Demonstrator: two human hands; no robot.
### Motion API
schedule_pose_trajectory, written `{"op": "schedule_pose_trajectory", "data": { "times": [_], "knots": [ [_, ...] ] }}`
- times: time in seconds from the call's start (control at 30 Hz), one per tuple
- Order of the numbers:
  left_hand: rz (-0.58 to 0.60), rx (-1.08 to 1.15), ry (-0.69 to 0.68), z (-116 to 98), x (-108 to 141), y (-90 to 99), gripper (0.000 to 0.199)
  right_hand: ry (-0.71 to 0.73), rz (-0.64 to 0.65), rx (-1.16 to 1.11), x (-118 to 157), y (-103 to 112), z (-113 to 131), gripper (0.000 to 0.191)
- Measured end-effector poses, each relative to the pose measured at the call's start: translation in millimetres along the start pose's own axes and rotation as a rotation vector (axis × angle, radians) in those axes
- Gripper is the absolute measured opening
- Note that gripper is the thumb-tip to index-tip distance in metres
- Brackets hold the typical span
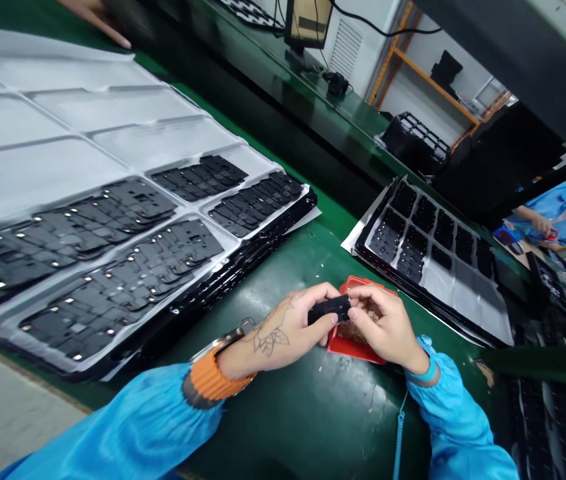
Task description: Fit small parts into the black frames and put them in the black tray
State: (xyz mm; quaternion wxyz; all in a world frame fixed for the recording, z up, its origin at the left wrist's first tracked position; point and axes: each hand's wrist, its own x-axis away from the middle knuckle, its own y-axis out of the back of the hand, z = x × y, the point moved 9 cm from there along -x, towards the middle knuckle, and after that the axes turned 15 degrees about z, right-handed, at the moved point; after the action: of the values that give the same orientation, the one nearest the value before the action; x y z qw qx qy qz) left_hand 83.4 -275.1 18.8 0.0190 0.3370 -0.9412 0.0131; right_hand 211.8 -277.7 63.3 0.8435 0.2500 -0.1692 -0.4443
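My left hand [283, 327] pinches a small black part [329, 310] between thumb and fingers. My right hand [385, 327] meets its other end, fingertips pressed against it. Directly under both hands lies a shallow red tray [355, 350], partly hidden by them and holding a heap of tan crumbs [357, 330]. The orange watch strap [217, 377] sits on my left wrist, and a blue wrist strap [425, 367] circles my right wrist with a coiled cord trailing down.
A large stack of white-lined trays [87, 127] filled with black sheet parts lies left of my hands on the green bench mat [307, 413]. A black compartment tray [423, 247] lies to the right. A monitor [307, 23], black crate [415, 143] and blue-sleeved co-worker [557, 213] are beyond.
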Motion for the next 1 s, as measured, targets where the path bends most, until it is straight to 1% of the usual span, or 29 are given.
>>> {"op": "schedule_pose_trajectory", "data": {
  "times": [0.03, 0.07, 0.13, 0.2, 0.27, 0.33, 0.4, 0.47, 0.5, 0.6, 0.67, 0.73, 0.77, 0.8, 0.83, 0.9, 1.0],
  "knots": [
    [0.006, -0.043, 0.007, -0.3, 0.2, -2.0, 0.010, -0.031, 0.000, -0.007, -0.6, 0.2, -2.5, 0.010],
    [0.011, -0.075, 0.012, -0.2, 0.1, -3.8, 0.011, -0.056, 0.003, -0.005, -1.2, 0.5, -4.4, 0.009],
    [0.016, -0.101, 0.024, 1.7, -0.6, -6.7, 0.012, -0.098, 0.016, -0.001, -2.5, 2.7, -7.9, 0.015],
    [0.003, -0.070, 0.035, 6.2, -2.0, -7.1, 0.011, -0.129, 0.000, -0.009, -2.7, 9.6, -12.1, 0.019],
    [-0.025, 0.025, 0.032, 12.4, -3.5, -5.2, 0.010, -0.152, -0.034, 0.039, -2.0, 20.0, -15.8, 0.024],
    [-0.078, 0.130, 0.019, 18.9, -4.1, -0.4, 0.012, -0.168, -0.017, 0.173, -2.8, 26.4, -18.1, 0.030],
    [-0.130, 0.219, 0.020, 25.4, -4.1, 4.8, 0.018, -0.170, 0.036, 0.296, -5.0, 27.4, -20.2, 0.023],
    [-0.169, 0.315, 0.033, 30.8, -4.0, 8.3, 0.024, -0.152, 0.049, 0.340, -6.7, 28.9, -20.1, 0.009],
    [-0.185, 0.375, 0.028, 32.1, -4.2, 9.1, 0.028, -0.141, 0.041, 0.339, -7.3, 29.6, -19.1, 0.008],
    [-0.225, 0.537, -0.028, 32.8, -5.5, 9.2, 0.038, -0.125, 0.047, 0.295, -8.1, 24.0, -13.6, 0.007],
    [-0.269, 0.573, -0.069, 33.8, -5.9, 9.3, 0.039, -0.155, 0.113, 0.152, -7.4, 10.2, -14.2, 0.009],
    [-0.333, 0.565, -0.113, 35.1, -4.6, 10.5, 0.036, -0.176, 0.177, -0.045, -5.1, -7.0, -15.4, 0.024],
    [-0.361, 0.556, -0.136, 35.3, -3.7, 11.1, 0.035, -0.171, 0.187, -0.118, -4.0, -13.2, -15.0, 0.031],
    [-0.379, 0.549, -0.153, 35.1, -2.8, 11.1, 0.033, -0.155, 0.179, -0.165, -3.1, -16.5, -14.0, 0.031],
    [-0.378, 0.552, -0.159, 35.0, -2.5, 10.2, 0.033, -0.135, 0.158, -0.180, -2.5, -16.8, -13.0, 0.027],
    [-0.321, 0.568, -0.132, 34.5, -4.1, 5.5, 0.034, -0.100, 0.120, -0.153, -2.1, -12.6, -11.3, 0.019],
    [-0.153, 0.571, -0.042, 32.3, -8.4, -6.2, 0.037, -0.057, 0.127, -0.080, -3.7, -5.8, -7.6, 0.020]
  ]
}}
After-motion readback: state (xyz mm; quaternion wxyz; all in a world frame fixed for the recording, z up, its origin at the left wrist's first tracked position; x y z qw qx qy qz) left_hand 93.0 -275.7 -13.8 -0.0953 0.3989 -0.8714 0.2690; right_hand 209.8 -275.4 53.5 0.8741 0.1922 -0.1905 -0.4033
